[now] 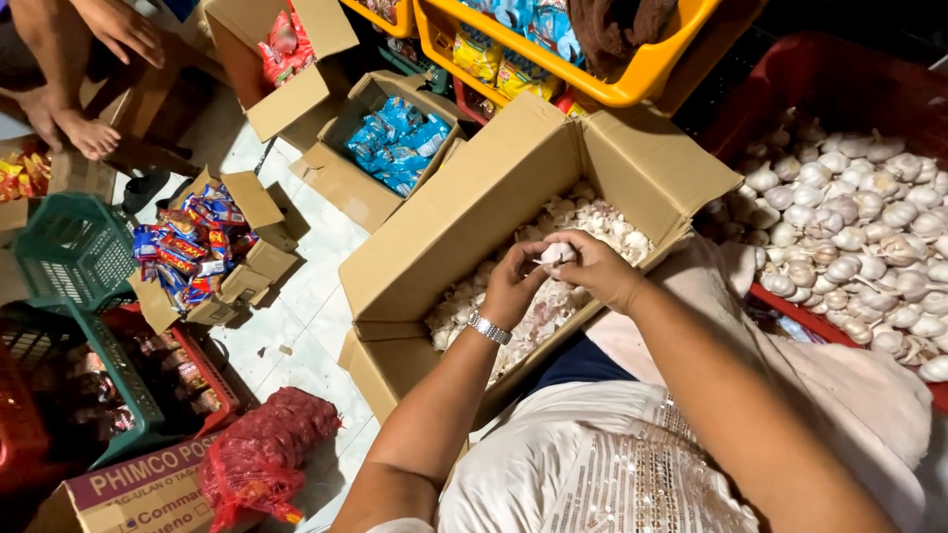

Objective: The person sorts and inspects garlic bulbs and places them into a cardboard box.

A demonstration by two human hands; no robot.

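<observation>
Both my hands meet over an open cardboard box (464,217) of garlic skins and cloves. My left hand (512,286), with a metal watch on its wrist, and my right hand (598,268) together pinch one white garlic bulb (555,254) between the fingertips. Loose papery peels and garlic pieces (602,222) fill the box below the hands. My lap in pale sequinned cloth lies under my forearms.
A red crate (839,79) heaped with whole garlic bulbs (869,227) stands at right. Yellow baskets (632,79) of snack packets sit behind. Boxes of blue packets (395,143) and mixed sachets (193,247), a green basket (69,252), a red mesh sack (262,454) and another person's feet (74,123) lie left.
</observation>
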